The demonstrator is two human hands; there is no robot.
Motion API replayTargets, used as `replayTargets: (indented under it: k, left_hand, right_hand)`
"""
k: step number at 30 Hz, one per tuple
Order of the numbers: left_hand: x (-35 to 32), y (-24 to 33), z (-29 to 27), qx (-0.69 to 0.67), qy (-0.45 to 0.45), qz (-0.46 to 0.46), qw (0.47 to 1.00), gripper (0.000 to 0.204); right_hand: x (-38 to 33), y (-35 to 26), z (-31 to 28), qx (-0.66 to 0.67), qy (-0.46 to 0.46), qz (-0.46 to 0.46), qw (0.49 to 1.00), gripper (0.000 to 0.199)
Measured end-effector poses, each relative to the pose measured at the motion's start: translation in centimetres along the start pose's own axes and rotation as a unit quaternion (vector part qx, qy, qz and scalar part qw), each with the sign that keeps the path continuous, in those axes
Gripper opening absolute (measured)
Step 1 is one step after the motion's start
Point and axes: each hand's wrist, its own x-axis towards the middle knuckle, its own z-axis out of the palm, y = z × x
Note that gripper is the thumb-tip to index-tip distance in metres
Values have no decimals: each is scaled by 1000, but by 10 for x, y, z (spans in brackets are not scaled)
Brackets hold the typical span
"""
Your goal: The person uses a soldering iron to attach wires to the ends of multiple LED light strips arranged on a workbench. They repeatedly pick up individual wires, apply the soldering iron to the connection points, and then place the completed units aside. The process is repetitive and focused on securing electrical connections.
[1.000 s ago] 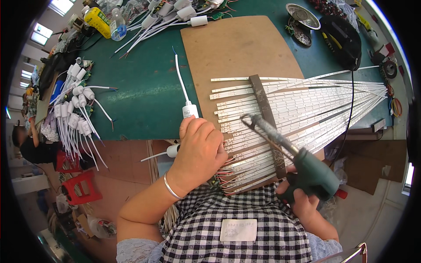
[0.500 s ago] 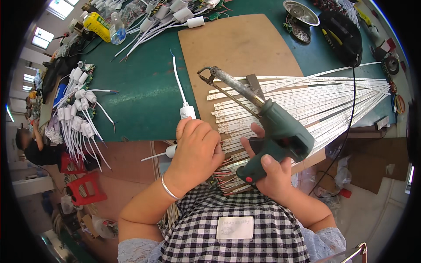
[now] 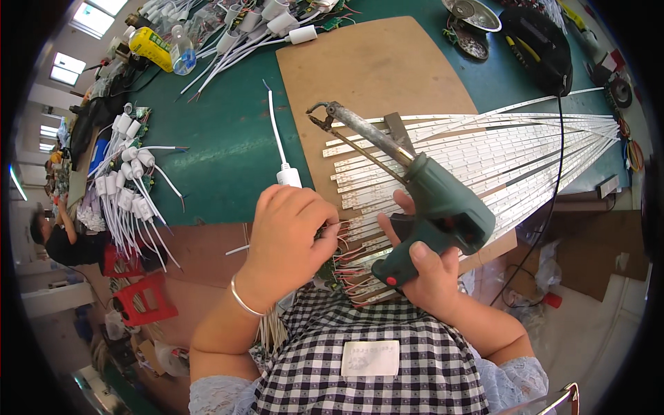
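Note:
My right hand (image 3: 439, 277) is wrapped round the grip of a dark green soldering gun (image 3: 449, 204), its metal barrel and bent tip pointing up and left over the strips. My left hand (image 3: 287, 225) is closed, thumb and fingers pinched together by the wired ends of the LED strips (image 3: 443, 162); what the fingertips hold is hidden. Just beyond its knuckles shows a white lamp cap (image 3: 288, 177) with a white cable running away from me. Thin red and white wires (image 3: 353, 259) and green circuit-board pieces lie between my hands.
A brown board (image 3: 366, 66) lies under the strips on the green table (image 3: 214, 152). Bunches of white caps with cables (image 3: 128, 180) lie left and far. At far right are a metal dish (image 3: 474, 15) and black bag (image 3: 532, 52). A black cord (image 3: 559, 159) crosses the strips.
My left hand has shifted slightly left and now covers the second white cap beside the wrist, leaving only its cable end showing. The soldering gun has stayed nearly still.

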Motion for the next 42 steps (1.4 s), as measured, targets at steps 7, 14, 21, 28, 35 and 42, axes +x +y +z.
replayTargets:
  k: [7,14,21,28,35,42]
  left_hand:
    - [10,-9,-10,-11,-106,148,983,13]
    - [15,-14,-11,48,-180,196,963,7]
    - [11,-18,1,-84,-93,105,987,14]
    - [-5,-16,18,-49,-10,94,994,18]
    - [-3,-4,19,36,24,42,998,21]
    - [-1,-9,13,20,-17,67,997,20]
  right_hand:
    - [0,2,-1,-13,3,-10,1000,69]
    - [-1,4,-3,-14,8,-11,1000,67]
    - [1,6,-3,-13,-2,-36,999,66]
    - [3,8,-3,-21,-4,-53,998,66]
    - [4,8,-4,-29,-14,-58,998,66]
    - [3,8,-2,-30,-9,-60,998,65]
